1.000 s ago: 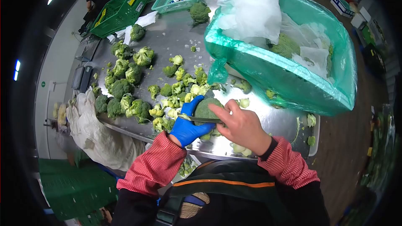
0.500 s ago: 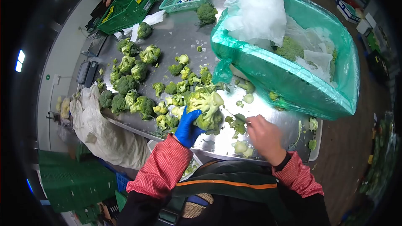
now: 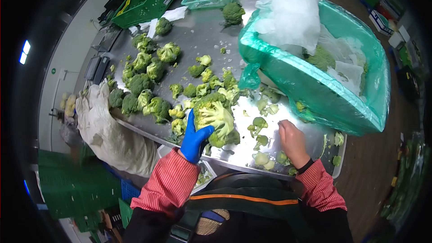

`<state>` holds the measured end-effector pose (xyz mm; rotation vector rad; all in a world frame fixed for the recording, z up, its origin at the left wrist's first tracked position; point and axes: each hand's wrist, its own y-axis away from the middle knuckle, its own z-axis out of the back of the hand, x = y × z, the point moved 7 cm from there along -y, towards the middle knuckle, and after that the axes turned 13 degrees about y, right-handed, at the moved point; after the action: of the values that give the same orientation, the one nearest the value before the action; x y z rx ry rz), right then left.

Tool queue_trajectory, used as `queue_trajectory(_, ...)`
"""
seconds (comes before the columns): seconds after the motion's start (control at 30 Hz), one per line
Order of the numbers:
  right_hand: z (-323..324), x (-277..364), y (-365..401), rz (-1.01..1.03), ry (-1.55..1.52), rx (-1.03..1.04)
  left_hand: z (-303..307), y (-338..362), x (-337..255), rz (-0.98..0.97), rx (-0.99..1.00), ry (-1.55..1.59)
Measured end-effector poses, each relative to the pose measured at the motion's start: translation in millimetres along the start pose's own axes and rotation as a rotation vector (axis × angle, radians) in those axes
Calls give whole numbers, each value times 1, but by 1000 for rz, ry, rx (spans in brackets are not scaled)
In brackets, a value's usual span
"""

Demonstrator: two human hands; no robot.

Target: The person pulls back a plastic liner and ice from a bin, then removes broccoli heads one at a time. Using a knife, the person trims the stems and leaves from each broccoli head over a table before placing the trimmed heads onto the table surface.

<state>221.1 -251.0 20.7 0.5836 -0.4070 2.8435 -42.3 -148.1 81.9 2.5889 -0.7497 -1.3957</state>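
Note:
My left hand (image 3: pixel 194 137), in a blue glove, grips a large broccoli head (image 3: pixel 215 116) with its pale cut stem and branches turned toward me. My bare right hand (image 3: pixel 293 140) is curled closed to the right of it, above the steel table; whatever its fingers hold, if anything, is hidden. Between the hands lie small trimmed florets (image 3: pixel 258 126) and pale stem pieces (image 3: pixel 261 158). Loose florets (image 3: pixel 202 89) are heaped just beyond the held head.
Several broccoli heads (image 3: pixel 140 83) cover the left of the steel table (image 3: pixel 198 40). A crate lined with green plastic (image 3: pixel 310 78) stands at right, holding broccoli and white sheets. A turquoise basket (image 3: pixel 210 1) and a green crate (image 3: pixel 143 6) are at the back, near a person's arm.
My right hand has moved slightly right, away from the broccoli head; a dark green piece seen at its fingertips is gone from them. My left hand still holds the head, slightly turned. The view has shifted.

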Motion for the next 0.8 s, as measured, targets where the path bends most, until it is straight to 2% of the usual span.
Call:
queue_trajectory(0.03, 7, 20, -6, 21, -51, 29, 11, -6, -1, -36, -23, -36)
queue_trajectory(0.07, 14, 38, -13, 43, -99, 53, 20, -13, -5, -137, 40, -140)
queue_trajectory(0.17, 32, 88, -27, 250, -66, 66, 18, -12, -28, -304, 93, -437)
queue_trajectory(0.3, 34, 119, -41, 372, 43, 99, 27, -11, -39, -366, 104, -511)
queue_trajectory(0.5, 10, 139, -55, 408, 139, 170, 26, -6, -52, -456, 142, -657)
queue_trajectory(0.53, 4, 137, -58, 399, 136, 174, 31, -8, -49, -411, 141, -543)
queue_trajectory(0.6, -13, 130, -62, 377, 130, 182, 35, -7, -51, -422, 129, -556)
queue_trajectory(0.7, -37, 75, -61, 149, 135, 217, 54, -6, -63, -513, 100, -470)
queue_trajectory(0.73, -36, 74, -65, 143, 66, 197, 60, -6, -73, -564, 99, -614)
queue_trajectory(0.8, -29, 79, -60, 111, -81, 177, 80, -13, -59, -398, 44, -492)
